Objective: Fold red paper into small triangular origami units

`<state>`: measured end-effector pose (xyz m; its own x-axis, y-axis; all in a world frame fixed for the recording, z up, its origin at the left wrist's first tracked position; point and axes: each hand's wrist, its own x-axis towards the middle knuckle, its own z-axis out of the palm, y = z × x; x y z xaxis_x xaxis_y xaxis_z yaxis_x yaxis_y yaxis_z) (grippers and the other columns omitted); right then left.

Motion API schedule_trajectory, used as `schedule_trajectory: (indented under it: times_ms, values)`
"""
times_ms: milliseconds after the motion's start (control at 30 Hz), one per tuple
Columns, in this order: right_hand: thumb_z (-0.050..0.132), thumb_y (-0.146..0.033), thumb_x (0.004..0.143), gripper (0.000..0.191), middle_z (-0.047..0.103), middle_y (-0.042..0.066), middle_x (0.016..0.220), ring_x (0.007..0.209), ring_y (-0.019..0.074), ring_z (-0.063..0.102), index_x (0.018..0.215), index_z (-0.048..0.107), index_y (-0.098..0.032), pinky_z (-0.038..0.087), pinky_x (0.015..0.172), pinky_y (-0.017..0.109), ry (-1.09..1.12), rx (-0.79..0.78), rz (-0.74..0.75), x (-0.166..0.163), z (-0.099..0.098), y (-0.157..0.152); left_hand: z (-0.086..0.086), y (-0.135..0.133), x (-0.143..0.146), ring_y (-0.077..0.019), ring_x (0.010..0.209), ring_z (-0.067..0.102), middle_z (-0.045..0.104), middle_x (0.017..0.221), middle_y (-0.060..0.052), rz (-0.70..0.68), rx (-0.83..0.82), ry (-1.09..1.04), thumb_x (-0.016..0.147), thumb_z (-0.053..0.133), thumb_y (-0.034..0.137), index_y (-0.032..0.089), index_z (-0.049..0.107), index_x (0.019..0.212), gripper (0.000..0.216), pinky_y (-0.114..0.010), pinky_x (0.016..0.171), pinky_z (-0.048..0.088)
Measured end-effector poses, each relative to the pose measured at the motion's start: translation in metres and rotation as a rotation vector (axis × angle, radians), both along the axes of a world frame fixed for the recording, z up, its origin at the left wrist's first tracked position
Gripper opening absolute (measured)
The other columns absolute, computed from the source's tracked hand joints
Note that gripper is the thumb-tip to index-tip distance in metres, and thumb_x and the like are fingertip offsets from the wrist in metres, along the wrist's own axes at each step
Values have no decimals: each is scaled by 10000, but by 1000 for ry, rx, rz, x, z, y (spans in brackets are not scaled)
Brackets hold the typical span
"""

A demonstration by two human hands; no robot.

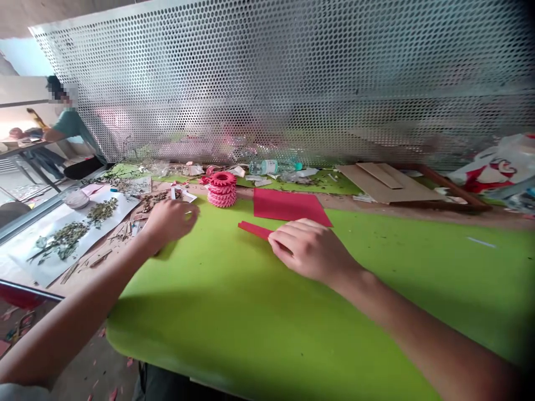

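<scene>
My right hand (311,248) is closed, with thumb and fingers pinching a narrow folded strip of red paper (253,229) just above the green tabletop. Behind it a flat red paper sheet (288,206) lies on the table. To the left of that sheet stands a stack of pink and red pleated paper rings (222,190). My left hand (173,220) is over the table's left side, its fingers curled and slightly blurred. White paper scraps (184,194) show just beyond its fingers. Whatever those fingers hold, if anything, is hidden.
Dried plant bits (71,234) lie on a white sheet at left. Along the perforated metal panel (267,78) are a plastic bottle (267,166), scraps, cardboard (388,184) and a plastic bag (497,167). Another person (71,125) sits far left.
</scene>
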<state>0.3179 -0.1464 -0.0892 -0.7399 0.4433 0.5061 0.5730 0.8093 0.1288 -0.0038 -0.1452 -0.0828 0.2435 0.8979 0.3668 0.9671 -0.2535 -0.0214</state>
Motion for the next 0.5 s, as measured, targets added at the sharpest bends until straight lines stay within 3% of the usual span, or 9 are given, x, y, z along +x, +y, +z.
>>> schedule_trajectory:
  times_ms: [100, 200, 367, 500]
  values:
    - [572, -115, 880, 193, 706, 15, 700, 633, 151, 617, 726, 679, -162, 439, 687, 302, -16, -29, -10, 0, -2, 2, -1, -6, -38, -269, 929, 696, 749, 1089, -74, 171, 1, -8, 944, 380, 383, 232, 711, 1152, 419, -337, 750, 517]
    - [569, -125, 880, 198, 695, 13, 687, 636, 152, 610, 710, 661, -166, 419, 670, 298, -35, -52, -19, -3, -5, 0, -12, -19, -58, -286, 892, 694, 763, 997, -92, 204, -1, 54, 964, 321, 409, 199, 720, 1119, 478, -368, 805, 509]
    - [558, -118, 888, 215, 685, 9, 677, 621, 139, 600, 706, 661, -165, 404, 654, 283, -40, -111, -1, -6, -7, -2, -24, -22, -68, -280, 984, 680, 742, 1100, -94, 160, -6, -2, 971, 272, 421, 191, 709, 1133, 520, -362, 862, 500]
    - [561, -103, 885, 208, 686, 10, 681, 614, 133, 596, 717, 670, -162, 408, 654, 275, -36, -148, 14, -7, -6, -3, -19, -7, -75, -310, 1017, 676, 726, 1150, -94, 281, -157, -113, 967, 254, 480, 219, 671, 1223, 554, -371, 791, 519]
